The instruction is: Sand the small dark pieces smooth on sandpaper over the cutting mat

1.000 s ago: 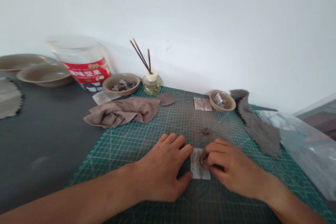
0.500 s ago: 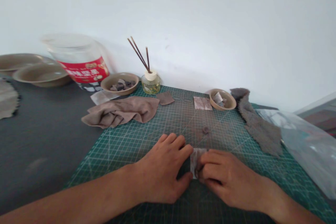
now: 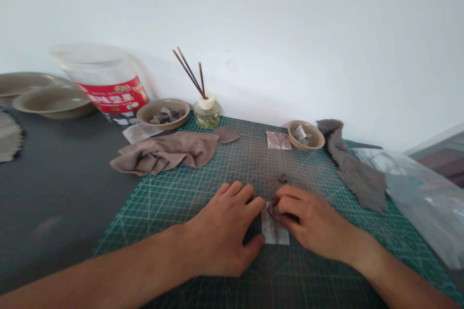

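Observation:
A small whitish square (image 3: 276, 232) with brown smears lies on the green cutting mat (image 3: 217, 294). My left hand (image 3: 230, 229) rests on the mat with its fingers apart, index fingertip and thumb at the square's left edge. The fingers of my right hand (image 3: 308, 217) are pinched together over the square's upper part; a small dark thing shows at their tips, too hidden to name. Just beyond that hand sits a little brown clump (image 3: 282, 178). Farther back lies another smeared square (image 3: 278, 141), beside a small bowl of pieces (image 3: 316, 142).
A crumpled brown cloth (image 3: 170, 152), a brown fabric square (image 3: 227, 133), a bowl of dark pieces (image 3: 144, 115), a reed diffuser (image 3: 206, 115) and a large jar (image 3: 112, 91) stand or lie at the back left. Grey fabric (image 3: 362, 178) and a plastic bag (image 3: 424, 203) are on the right.
My right hand has moved up and away across the square, uncovering its lower part and the brown smears. My left hand stays in place. The view has shifted slightly.

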`<state>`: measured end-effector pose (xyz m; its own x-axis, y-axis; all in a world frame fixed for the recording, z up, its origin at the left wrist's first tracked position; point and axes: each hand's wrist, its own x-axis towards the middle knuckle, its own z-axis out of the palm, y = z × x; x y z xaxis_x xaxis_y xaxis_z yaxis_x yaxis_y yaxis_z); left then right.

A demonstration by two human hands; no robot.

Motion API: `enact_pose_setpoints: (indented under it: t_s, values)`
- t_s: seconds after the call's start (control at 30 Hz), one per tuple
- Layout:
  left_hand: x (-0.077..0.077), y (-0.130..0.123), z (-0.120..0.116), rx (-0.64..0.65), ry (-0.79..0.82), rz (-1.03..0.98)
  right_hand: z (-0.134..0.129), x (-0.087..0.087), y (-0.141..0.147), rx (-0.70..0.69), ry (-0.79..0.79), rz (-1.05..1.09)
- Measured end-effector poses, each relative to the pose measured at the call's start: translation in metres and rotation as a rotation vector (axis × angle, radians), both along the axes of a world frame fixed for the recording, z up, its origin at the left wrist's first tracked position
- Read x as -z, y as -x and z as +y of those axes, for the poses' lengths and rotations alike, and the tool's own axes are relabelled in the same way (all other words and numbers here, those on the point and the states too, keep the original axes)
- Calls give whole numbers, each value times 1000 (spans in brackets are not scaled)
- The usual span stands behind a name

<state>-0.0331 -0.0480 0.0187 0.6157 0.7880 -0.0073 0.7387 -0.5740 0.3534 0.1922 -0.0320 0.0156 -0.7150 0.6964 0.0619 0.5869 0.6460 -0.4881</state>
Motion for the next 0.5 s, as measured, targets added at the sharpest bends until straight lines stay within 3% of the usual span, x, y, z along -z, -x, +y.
enact_pose_setpoints:
  t_s: [0.13,0.3,0.37,0.5]
  values:
    - [2,0,0,12,-1,-5,-5,-8,-3,-8,102,-74]
    - [4,1,0,0,-11,-13,-13,-14,1,102,64,-39]
    - [4,1,0,-3,-11,-13,-19,-19,8,86,-7,-46]
    - [3,3,2,34,4,12,-41,-18,29,-127,-329,-114]
